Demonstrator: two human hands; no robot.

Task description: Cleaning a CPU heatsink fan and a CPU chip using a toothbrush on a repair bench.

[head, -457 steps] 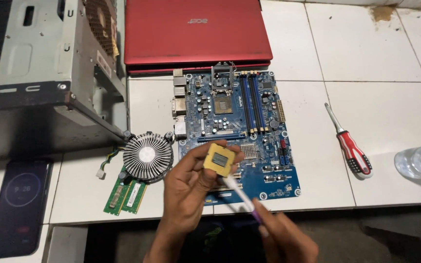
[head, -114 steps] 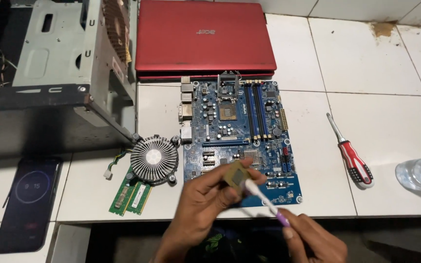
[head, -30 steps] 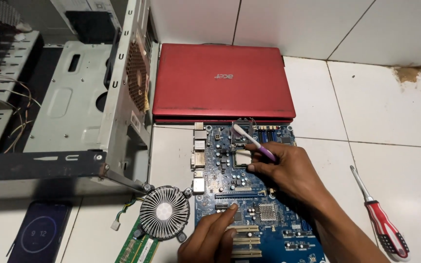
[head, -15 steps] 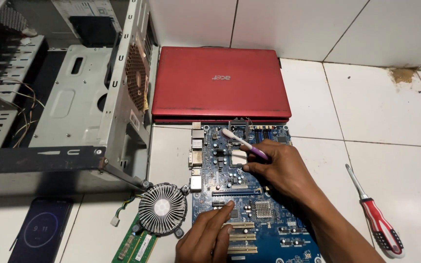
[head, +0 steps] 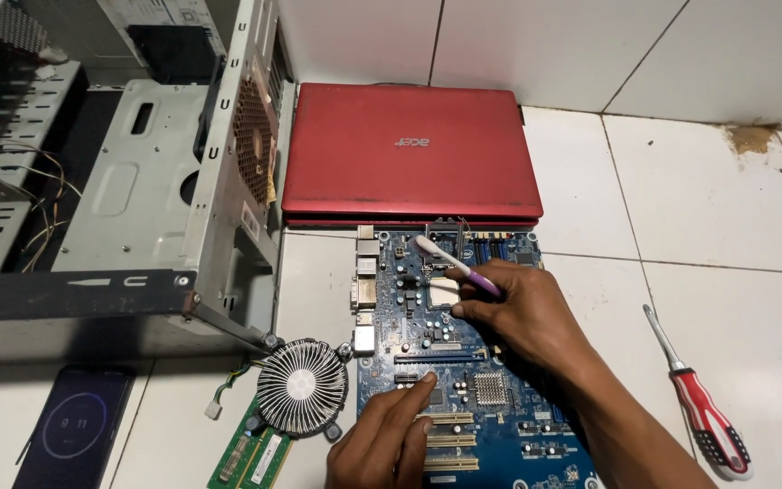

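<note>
A blue motherboard (head: pixel 491 426) lies flat on the white tiled floor. My right hand (head: pixel 518 312) rests over its upper middle, fingertips on the edge of a square processor chip (head: pixel 443 292) sitting in the socket. A cotton swab (head: pixel 452 263) with a purple stem is pinched in that hand, its white tip pointing up-left. My left hand (head: pixel 386 444) presses on the board's lower left, fingers together near the expansion slots, holding nothing.
A closed red laptop (head: pixel 409 149) lies just beyond the board. An open grey computer case (head: pixel 128 190) fills the left. A round finned cooler (head: pixel 302 387), two green memory sticks (head: pixel 252 457), a phone (head: pixel 71 436) and a red-handled screwdriver (head: pixel 703 412) lie around.
Earlier my left hand held the chip up while the swab rubbed it. The chip now sits in the socket under my right fingers, and my left hand rests on the board. Little moved in the last half second.
</note>
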